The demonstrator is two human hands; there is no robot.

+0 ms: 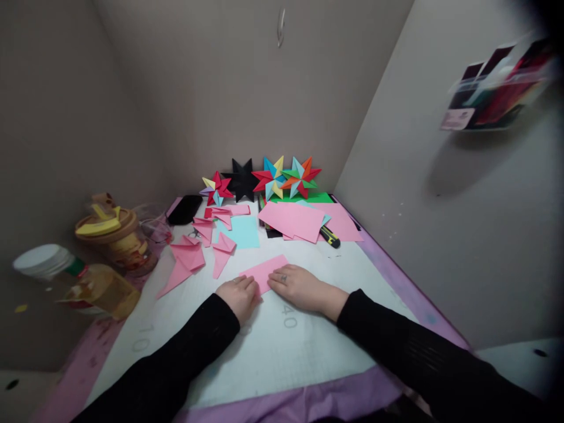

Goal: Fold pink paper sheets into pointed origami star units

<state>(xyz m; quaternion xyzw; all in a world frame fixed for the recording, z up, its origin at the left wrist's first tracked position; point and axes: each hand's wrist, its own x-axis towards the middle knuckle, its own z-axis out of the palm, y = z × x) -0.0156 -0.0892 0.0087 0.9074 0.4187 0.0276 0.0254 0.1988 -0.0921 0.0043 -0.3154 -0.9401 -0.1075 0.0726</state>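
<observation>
A folded sheet of pink paper [265,274] lies on the white cutting surface in front of me. At its left end, my left hand [240,296] is closed, with curled fingers pressing on the paper. My right hand [299,286] is closed over the right part, its fingers together and pressing the sheet down. Some of the lower edge is hidden under the hands. Folded pink paper pieces [187,258] lie to the left, with a smaller folded pink piece [224,249] nearer the middle.
Paper stars [275,178] lean against the back wall. Behind my hands are loose pink sheets [293,218], a light-blue sheet [244,231] and a utility knife [329,237]. A phone [185,210], a lidded cup [126,241] and a bottle [103,289] stand or lie at left.
</observation>
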